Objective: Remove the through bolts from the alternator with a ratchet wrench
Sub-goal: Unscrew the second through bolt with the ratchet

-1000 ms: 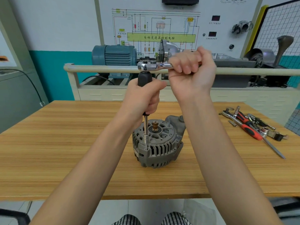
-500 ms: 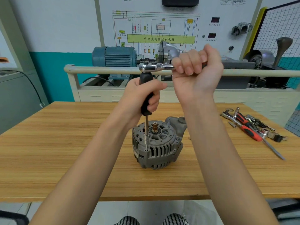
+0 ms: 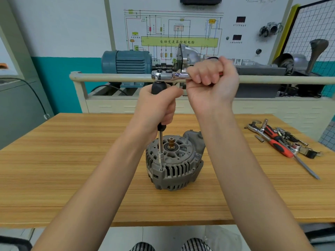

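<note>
the wooden surface (image 3: pixel 72 169) spans the whole view, and behind its far edge stands a training rig with a blue motor (image 3: pixel 126 61) and a wiring-diagram panel (image 3: pixel 179 33) on the wall. in the middle of the surface the grey alternator (image 3: pixel 175 163) stands upright on its end, brass shaft tip pointing up, with nothing else touching it but the tool. the left hand (image 3: pixel 159 104) is wrapped round a black-handled extension (image 3: pixel 160 113) that stands vertical over the alternator's near-left edge; its steel shaft runs down to a small socket (image 3: pixel 161 158) seated on a through bolt at the housing rim, the bolt head itself hidden by the socket. the right hand (image 3: pixel 212 82) is closed in a fist round the handle of the ratchet wrench (image 3: pixel 170 76), whose chrome head sits on top of the extension, the handle pointing right and level, just in front of the rig's pale rail (image 3: pixel 108 77). another bolt (image 3: pixel 187 139) sticks up at the alternator's far-right side. at the far right of the surface lies a loose pile of tools (image 3: pixel 282 142): a red-handled screwdriver, a second ratchet, sockets and bits, well apart from the alternator. there are no containers in view.
</note>
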The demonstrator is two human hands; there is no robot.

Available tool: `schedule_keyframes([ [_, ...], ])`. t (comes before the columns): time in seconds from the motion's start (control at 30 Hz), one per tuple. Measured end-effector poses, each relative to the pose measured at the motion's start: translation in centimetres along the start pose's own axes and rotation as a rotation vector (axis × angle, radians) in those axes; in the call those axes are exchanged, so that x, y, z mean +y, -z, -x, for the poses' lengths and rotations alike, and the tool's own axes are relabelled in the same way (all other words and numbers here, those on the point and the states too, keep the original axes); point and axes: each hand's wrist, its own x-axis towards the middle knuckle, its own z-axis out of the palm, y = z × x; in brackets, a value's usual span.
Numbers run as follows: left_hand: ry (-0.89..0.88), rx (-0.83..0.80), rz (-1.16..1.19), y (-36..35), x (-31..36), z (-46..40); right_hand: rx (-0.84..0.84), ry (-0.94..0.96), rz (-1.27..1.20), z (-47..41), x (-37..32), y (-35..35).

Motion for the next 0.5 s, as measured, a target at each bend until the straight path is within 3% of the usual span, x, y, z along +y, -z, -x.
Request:
schedule_keyframes([
  [0.17,-0.052,0.239,-0.08,-0.9,-0.4,0.0,-0.229,0.345,0.231,3.6,1.3,-0.3],
  [0.27,-0.074,0.256,-0.097,-1.1,-0.5,0.1,-0.329,0.486,0.34,4.3,2.0,-0.3],
  [0.37,-0.058,0.116,-0.071,-0.5,-0.3,0.2,-0.291,0.407,0.312,3.8,1.1,-0.5],
  [0.5,-0.007,-0.237,0.0,1.3,0.3,0.0,-0.122,0.077,0.121,1.1,-0.7,-0.3],
])
